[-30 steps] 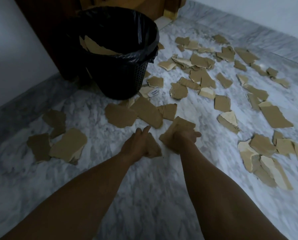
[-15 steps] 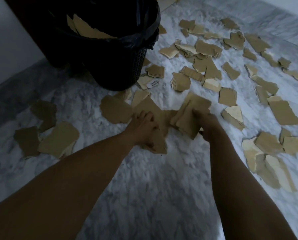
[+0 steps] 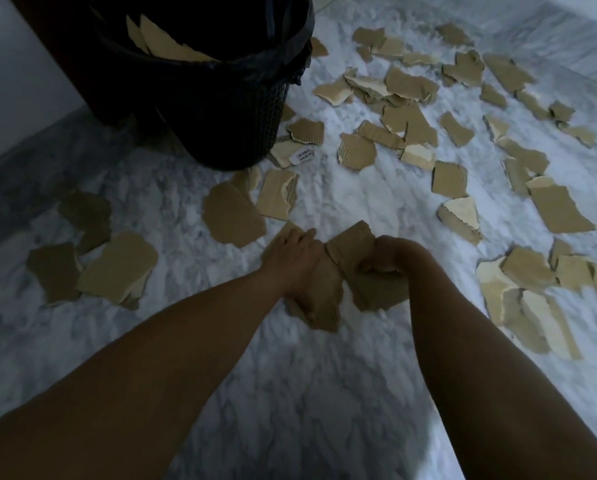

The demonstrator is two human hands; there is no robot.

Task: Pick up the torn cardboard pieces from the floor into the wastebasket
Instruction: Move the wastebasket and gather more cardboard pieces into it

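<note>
My left hand (image 3: 295, 259) grips a bunch of torn brown cardboard pieces (image 3: 325, 299) that hang below it. My right hand (image 3: 390, 258) is closed on a second stack of cardboard pieces (image 3: 376, 292), right beside the left one. Both bunches are lifted just above the marble floor (image 3: 307, 393). The black wastebasket (image 3: 227, 109) with a black liner stands at the upper left, beyond my hands, with several cardboard pieces (image 3: 162, 43) inside it.
Several torn pieces lie scattered across the floor: a large one (image 3: 231, 216) and another (image 3: 276, 194) just ahead of my hands, a group at the left (image 3: 117, 268), many at the right (image 3: 519, 296) and far right. A white wall (image 3: 9, 74) borders the left.
Both hands gathered more pieces near the basket and have drawn back toward me with fuller bunches. The large piece that lay ahead of my left hand is gone from the floor.
</note>
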